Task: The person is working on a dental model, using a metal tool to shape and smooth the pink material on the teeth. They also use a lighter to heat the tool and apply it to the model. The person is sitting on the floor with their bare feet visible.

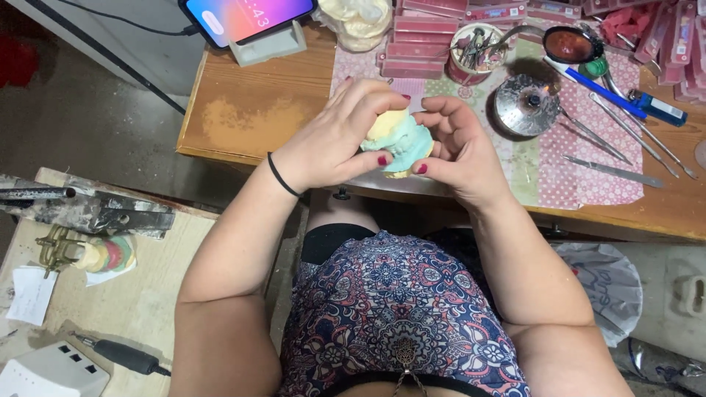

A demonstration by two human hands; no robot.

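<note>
Both my hands hold one small lump in front of me, above the near edge of the wooden desk (250, 110). The lump is a dental cast (401, 140), pale yellow with a mint-green layer. My left hand (334, 136) wraps over its left and top side, thumb under it. My right hand (456, 143) grips it from the right, thumb pressed on the lower edge. Part of the cast is hidden by my fingers.
On the desk lie a phone on a stand (246, 18), a small burner with a flame (526, 103), metal hand tools (625, 132), a lighter (658, 106), a cup of instruments (474, 51) and stacked pink boxes (423, 37). A side bench at left holds a clamp (55, 250) with a coloured cast and a handpiece (121, 356).
</note>
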